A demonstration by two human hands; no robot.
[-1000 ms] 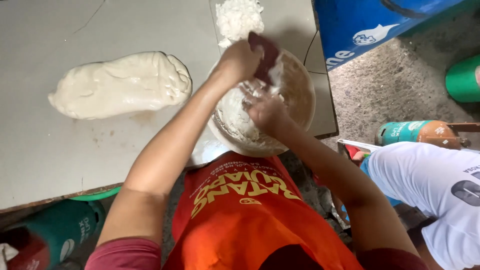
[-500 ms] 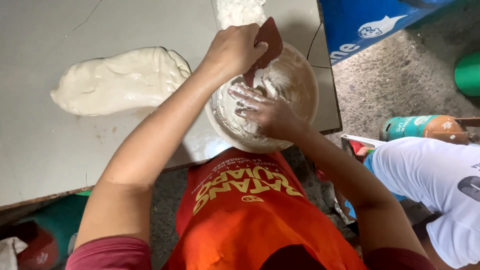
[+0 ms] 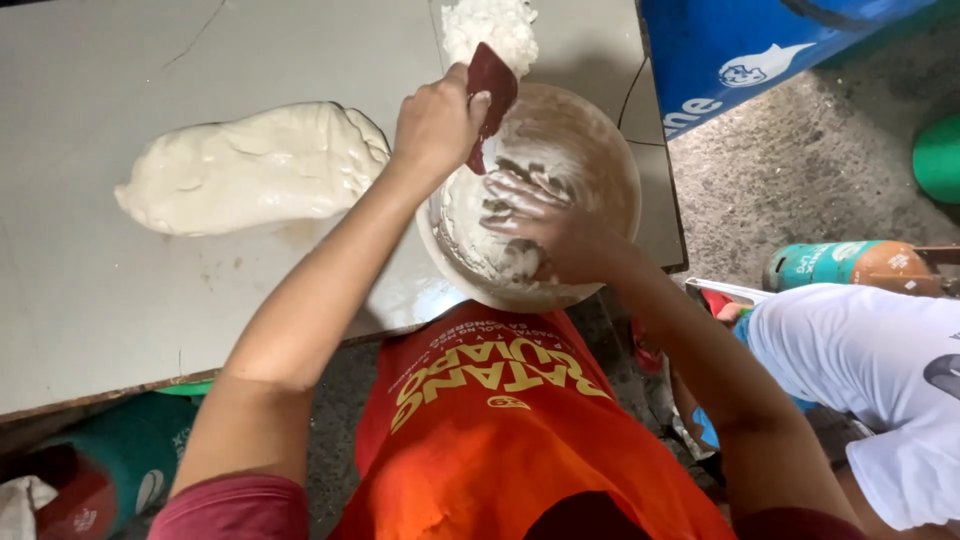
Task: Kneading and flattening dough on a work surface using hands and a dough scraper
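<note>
Fingers [image 3: 470, 100] pinch red scraper [image 3: 492, 85] at bowl [image 3: 610, 165] rim.

Informal food-preparation area, likely a small bakery or street kitchen: worn grey worktable [image 3: 120, 330] bearing raw dough [image 3: 250, 170], rough concrete floor [image 3: 800, 180], gas cylinder [image 3: 850, 265], orange apron [image 3: 480, 430].

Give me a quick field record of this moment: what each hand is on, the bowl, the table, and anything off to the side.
left hand: grips dark red flat scraper, its edge inside the bowl
right hand: fingers coated in white dough, pressed inside the bowl
bowl: round pale mixing bowl, smeared with dough residue, at the table's near edge
table: grey flat tabletop; large smooth white dough mass left of the bowl; crumbly white heap behind it
side: another person's white sleeve, lower right
</note>
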